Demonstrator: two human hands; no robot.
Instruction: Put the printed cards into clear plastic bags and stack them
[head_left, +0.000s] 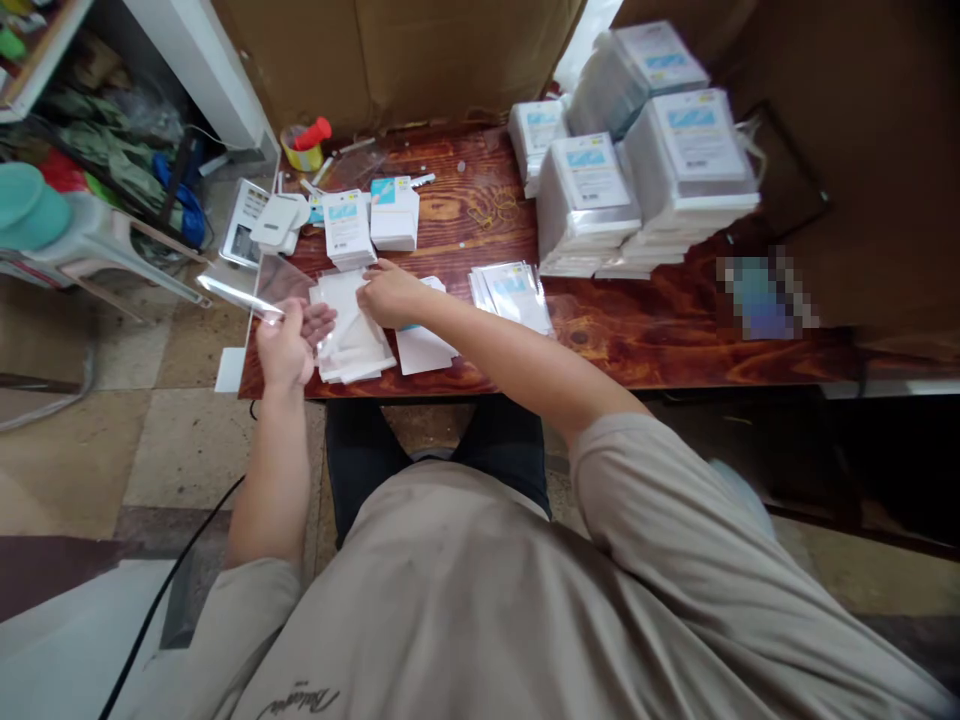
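My left hand [285,340] is at the left end of the table. It grips a clear plastic bag [238,292] between the thumb and the palm side, and the bag sticks out to the left. Right of it lies a loose pile of white packets [352,335] in clear film. My right hand [394,295] reaches across to the upper right edge of this pile, its fingers bent together; what is in them is hidden. Under the right wrist are white cards [424,348]. Just behind the hands stand a stack of printed cards [348,228] and another card stack [394,215].
Tall stacks of bagged cards [589,190] stand at the back right. A few bagged cards [512,297] lie right of my right forearm. Rubber bands [495,210], a tape roll [304,150] and a white scale [247,222] are on the table. A stool [97,240] stands left.
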